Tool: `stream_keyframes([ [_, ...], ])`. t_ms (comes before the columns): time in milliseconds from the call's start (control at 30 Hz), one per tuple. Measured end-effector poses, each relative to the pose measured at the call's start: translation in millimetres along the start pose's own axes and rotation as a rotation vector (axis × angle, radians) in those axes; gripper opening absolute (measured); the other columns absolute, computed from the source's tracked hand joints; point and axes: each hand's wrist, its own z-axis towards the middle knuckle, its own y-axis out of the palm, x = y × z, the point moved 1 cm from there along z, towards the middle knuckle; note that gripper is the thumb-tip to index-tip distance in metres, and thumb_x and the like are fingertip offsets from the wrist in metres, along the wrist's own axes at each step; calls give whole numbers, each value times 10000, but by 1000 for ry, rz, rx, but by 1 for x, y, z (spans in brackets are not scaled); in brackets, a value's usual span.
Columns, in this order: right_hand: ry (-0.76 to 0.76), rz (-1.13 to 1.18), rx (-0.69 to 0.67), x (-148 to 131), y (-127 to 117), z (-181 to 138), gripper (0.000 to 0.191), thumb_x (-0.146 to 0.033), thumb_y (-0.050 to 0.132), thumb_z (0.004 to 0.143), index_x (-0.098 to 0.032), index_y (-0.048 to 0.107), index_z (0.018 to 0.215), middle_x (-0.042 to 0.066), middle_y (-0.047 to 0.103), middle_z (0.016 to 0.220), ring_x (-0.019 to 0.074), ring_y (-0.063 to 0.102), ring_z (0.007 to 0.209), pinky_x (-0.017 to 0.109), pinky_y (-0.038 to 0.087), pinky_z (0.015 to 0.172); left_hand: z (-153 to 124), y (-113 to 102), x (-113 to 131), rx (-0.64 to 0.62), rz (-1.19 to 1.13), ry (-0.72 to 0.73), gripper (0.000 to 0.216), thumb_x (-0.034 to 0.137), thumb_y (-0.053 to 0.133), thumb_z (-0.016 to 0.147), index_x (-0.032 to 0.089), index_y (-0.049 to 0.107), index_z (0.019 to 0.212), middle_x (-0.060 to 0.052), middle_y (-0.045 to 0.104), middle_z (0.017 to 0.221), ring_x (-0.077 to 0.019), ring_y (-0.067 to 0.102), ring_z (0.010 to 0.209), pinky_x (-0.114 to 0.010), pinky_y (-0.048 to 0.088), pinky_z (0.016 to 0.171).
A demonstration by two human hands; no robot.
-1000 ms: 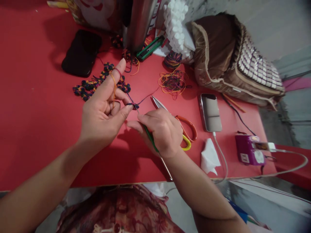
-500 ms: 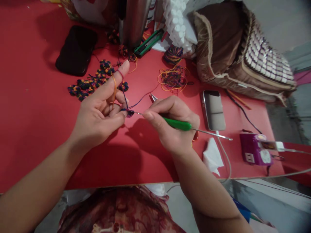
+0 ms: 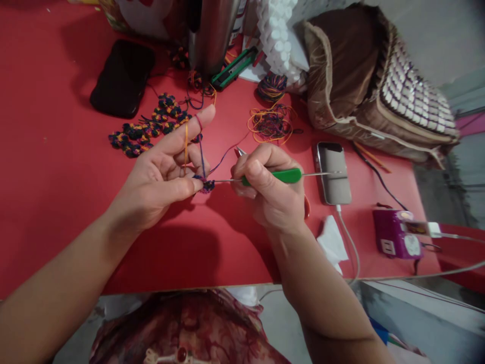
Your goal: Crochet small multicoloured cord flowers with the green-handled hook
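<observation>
My left hand (image 3: 162,177) pinches a small dark multicoloured crochet piece (image 3: 207,186) between thumb and fingers. Yarn (image 3: 186,146) in orange, red and blue loops round its raised index finger and runs down to the piece. My right hand (image 3: 271,187) is closed on the green handle of a crochet hook (image 3: 290,175), whose thin metal shaft reaches left into the piece. Its other metal end sticks out to the right over a phone. A silver pointed tip (image 3: 239,151), perhaps of scissors, shows by the right fingers. Behind lies a loose yarn tangle (image 3: 271,124), with a strand leading to the piece.
Several finished crochet flowers (image 3: 151,126) lie behind my left hand, near a black phone (image 3: 123,78). A yarn ball (image 3: 272,87), green cutter (image 3: 234,68), steel flask (image 3: 212,35) and brown bag (image 3: 352,76) stand further back. At right are a charging phone (image 3: 333,172), white tissue (image 3: 332,242) and purple adapter (image 3: 396,233).
My left hand with the crochet piece has moved slightly right and down. The hook has levelled out in my right hand, and more of its green handle shows.
</observation>
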Motion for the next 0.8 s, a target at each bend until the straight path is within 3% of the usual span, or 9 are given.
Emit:
stream_keyframes([
  [167,90,74,-1,0,6,2,564,-598,988,862,-248,574,707,-99,533,538,56,354,424,228,361,435,-2,0,-4,4,11,-21,752,126,903,840,453,808,1511,10,685,943,-105,605,703,-205,583,628],
  [300,36,88,27,5,12,-2,541,-587,947,911,-260,546,753,-116,521,553,46,316,398,223,357,421,-2,7,-12,3,-2,27,711,145,943,840,461,824,1466,21,708,933,-109,621,680,-223,603,613],
  [500,29,95,148,13,16,-3,521,-694,863,961,-269,593,830,-136,435,525,57,251,404,219,303,406,-4,18,-22,170,-91,35,553,182,963,853,435,884,1339,14,737,945,-81,587,636,-186,557,567],
  [633,27,146,168,15,17,-3,486,-565,960,913,-252,610,789,-123,510,530,46,268,414,211,295,424,-5,17,-16,199,-62,-24,512,158,965,856,429,904,1286,10,752,962,-101,619,690,-203,617,629],
  [800,57,150,143,17,16,-3,464,-553,966,905,-251,628,807,-129,500,523,49,296,416,213,306,433,-4,13,-8,196,55,33,484,159,996,852,409,917,1258,11,788,1030,-68,532,619,-198,619,597],
])
